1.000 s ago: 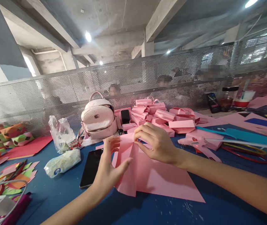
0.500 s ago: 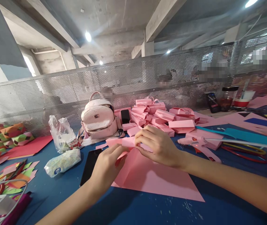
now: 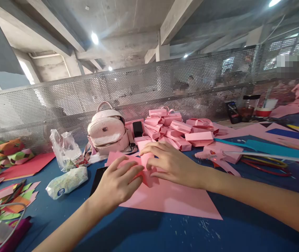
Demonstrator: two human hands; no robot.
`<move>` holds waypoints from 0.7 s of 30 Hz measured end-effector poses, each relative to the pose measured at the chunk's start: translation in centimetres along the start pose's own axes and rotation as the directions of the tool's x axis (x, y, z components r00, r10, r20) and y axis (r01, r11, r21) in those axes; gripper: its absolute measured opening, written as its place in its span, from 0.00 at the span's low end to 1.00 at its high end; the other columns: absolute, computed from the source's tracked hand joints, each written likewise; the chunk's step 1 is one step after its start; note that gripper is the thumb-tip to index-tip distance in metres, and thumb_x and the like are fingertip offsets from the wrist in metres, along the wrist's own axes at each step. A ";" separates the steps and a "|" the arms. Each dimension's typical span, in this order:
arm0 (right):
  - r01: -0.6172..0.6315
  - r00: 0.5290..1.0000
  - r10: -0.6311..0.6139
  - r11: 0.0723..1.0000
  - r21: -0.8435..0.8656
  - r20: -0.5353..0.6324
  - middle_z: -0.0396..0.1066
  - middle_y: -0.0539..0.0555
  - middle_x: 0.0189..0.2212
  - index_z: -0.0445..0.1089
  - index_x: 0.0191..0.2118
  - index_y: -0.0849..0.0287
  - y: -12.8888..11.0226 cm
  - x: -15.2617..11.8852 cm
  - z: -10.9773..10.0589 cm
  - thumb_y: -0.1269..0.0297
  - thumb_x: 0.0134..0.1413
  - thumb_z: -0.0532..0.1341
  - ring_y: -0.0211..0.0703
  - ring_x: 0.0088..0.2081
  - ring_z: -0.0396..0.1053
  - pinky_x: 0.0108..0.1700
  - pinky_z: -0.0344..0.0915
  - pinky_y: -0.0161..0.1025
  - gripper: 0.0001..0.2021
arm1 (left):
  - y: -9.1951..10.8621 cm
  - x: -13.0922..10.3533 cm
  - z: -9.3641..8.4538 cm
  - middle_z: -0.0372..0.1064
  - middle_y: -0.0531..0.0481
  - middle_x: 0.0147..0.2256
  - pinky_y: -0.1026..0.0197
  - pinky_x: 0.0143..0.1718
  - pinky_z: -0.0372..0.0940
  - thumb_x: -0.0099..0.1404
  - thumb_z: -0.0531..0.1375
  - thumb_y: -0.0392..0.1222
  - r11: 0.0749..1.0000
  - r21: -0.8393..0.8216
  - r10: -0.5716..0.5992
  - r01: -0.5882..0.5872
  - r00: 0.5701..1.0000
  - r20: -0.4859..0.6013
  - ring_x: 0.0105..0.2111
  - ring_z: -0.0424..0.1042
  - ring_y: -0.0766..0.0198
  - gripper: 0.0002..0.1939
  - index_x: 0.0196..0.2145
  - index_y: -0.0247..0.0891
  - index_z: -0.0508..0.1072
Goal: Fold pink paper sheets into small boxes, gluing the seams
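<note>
A folded piece of pink paper [image 3: 145, 162] stands upright between my two hands. My right hand [image 3: 169, 161] curls its fingers around the right side of it and holds it. My left hand [image 3: 124, 180] lies beside it on the left, its fingers apart and the fingertips near the paper's lower part; nothing is gripped in it. Beneath both hands a large flat pink sheet [image 3: 181, 199] rests on the blue table [image 3: 128, 231]. A black phone [image 3: 96, 180] lies partly hidden behind my left hand.
Behind stand a pink backpack [image 3: 107, 133] and a pile of folded pink paper pieces [image 3: 170, 126]. On the right lies a pink glue gun [image 3: 217, 157]. Tissue pack [image 3: 66, 182], plastic bag [image 3: 65, 150] and paper scraps [image 3: 15, 199] are at left.
My left hand has loosened and spread its fingers. The folded paper has turned more upright between the hands, and my right hand has moved slightly left. The view has shifted slightly.
</note>
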State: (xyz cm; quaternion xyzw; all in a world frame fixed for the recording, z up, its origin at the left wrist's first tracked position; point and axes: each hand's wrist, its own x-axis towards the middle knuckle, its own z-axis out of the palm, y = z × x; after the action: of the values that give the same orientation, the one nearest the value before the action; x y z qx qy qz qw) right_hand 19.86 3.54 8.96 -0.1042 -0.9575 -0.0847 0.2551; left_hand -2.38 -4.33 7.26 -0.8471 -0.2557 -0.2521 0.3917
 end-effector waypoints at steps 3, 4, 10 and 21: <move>-0.106 0.994 0.103 0.987 0.123 0.031 0.72 0.55 0.45 0.72 0.34 0.58 0.0 0.2 0.6 0.61 0.59 0.65 0.49 0.50 0.65 0.53 0.59 0.50 0.06 | -0.1 -0.3 0.4 0.79 0.45 0.44 0.49 0.51 0.63 0.68 0.57 0.27 0.999 0.038 -0.006 0.007 0.999 -0.040 0.43 0.76 0.56 0.10 0.32 0.36 0.74; -0.139 0.990 0.133 0.976 0.167 0.048 0.73 0.53 0.41 0.73 0.34 0.57 0.0 0.2 0.8 0.62 0.59 0.66 0.48 0.47 0.66 0.52 0.59 0.49 0.06 | -0.2 -0.4 0.5 0.79 0.45 0.44 0.49 0.51 0.62 0.67 0.57 0.27 0.999 0.042 -0.004 0.006 0.998 -0.059 0.43 0.76 0.56 0.10 0.32 0.36 0.74; -0.219 0.975 0.214 0.911 0.349 0.051 0.74 0.48 0.31 0.75 0.32 0.55 0.1 0.0 2.5 0.64 0.60 0.65 0.44 0.40 0.68 0.51 0.56 0.47 0.05 | -0.4 -0.9 1.1 0.80 0.49 0.39 0.53 0.48 0.63 0.67 0.58 0.28 0.999 0.052 0.000 0.007 0.992 -0.130 0.37 0.74 0.61 0.10 0.32 0.38 0.74; -0.130 0.986 0.167 0.849 0.512 -0.027 0.74 0.49 0.33 0.72 0.48 0.53 0.6 -0.2 2.5 0.55 0.61 0.64 0.41 0.37 0.68 0.45 0.62 0.41 0.12 | -1.0 -1.8 1.5 0.79 0.40 0.39 0.57 0.41 0.73 0.73 0.46 0.29 0.985 -0.175 -0.012 0.002 0.998 -0.055 0.40 0.79 0.58 0.15 0.45 0.33 0.72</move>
State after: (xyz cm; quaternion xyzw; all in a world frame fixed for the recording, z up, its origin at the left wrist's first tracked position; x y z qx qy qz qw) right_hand 18.96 4.61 6.80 -0.1038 -0.9255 0.1869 0.3127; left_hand -3.99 -2.98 5.82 -0.8699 -0.2246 -0.2985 0.3219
